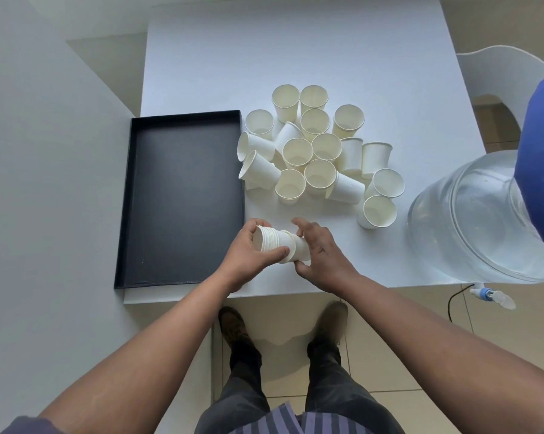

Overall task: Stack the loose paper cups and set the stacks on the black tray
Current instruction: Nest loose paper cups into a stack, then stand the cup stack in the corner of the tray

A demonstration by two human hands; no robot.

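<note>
A stack of nested white paper cups [277, 243] lies sideways in the air just above the table's near edge, rims to the left. My left hand [248, 255] is wrapped around its rim end. My right hand [319, 258] holds the base end, fingers partly spread. Beyond them several loose white cups [319, 151] crowd the middle of the table, most upright, a few tipped over. The black tray [183, 198] lies to the left with nothing in it.
The white table [295, 51] stretches away beyond the cups. A large clear water jug [471, 220] with a blue top stands at the right, its tap [488, 294] past the near edge. A white chair [502, 67] sits at the far right. A cable crosses the tiled floor.
</note>
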